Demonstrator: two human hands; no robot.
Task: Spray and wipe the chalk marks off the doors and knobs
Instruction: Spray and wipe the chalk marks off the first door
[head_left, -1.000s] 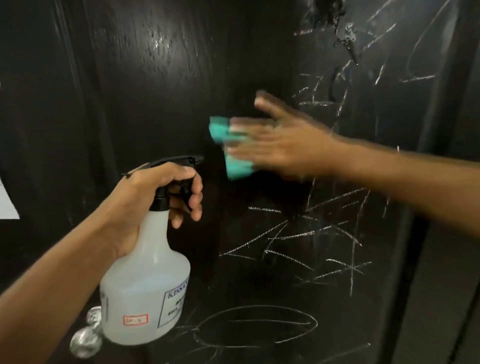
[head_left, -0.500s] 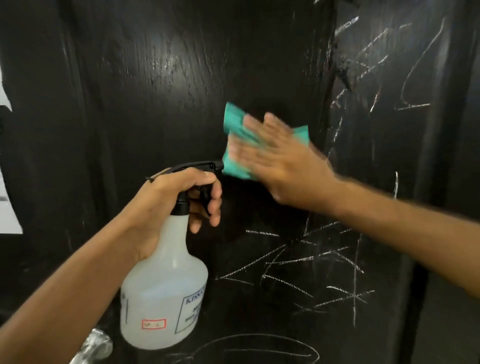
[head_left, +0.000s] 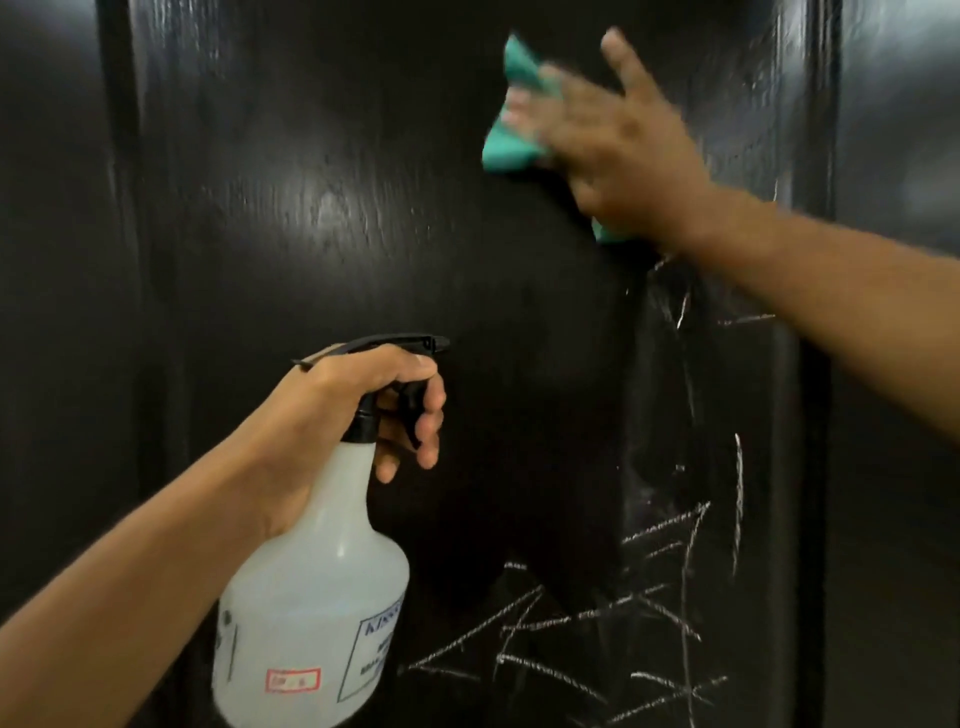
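Observation:
A black glossy door (head_left: 322, 218) fills the view. White chalk marks (head_left: 587, 639) cross its lower right part, and thinner strokes run up the right panel. My left hand (head_left: 343, 410) grips the neck and trigger of a translucent white spray bottle (head_left: 311, 613) with a black nozzle pointing right at the door. My right hand (head_left: 623, 140), blurred by motion, presses a teal cloth (head_left: 511, 140) flat against the upper door with spread fingers. No knob shows in this view.
A raised vertical door edge (head_left: 800, 364) runs down the right side, with another dark panel (head_left: 893, 156) beyond it. A second vertical seam (head_left: 119, 156) stands at the left. My right forearm crosses the right panel.
My right hand has swept the cloth upward and to the right across the door. The view has tilted up, so the chalk marks sit lower. The bottle stays held in my left hand.

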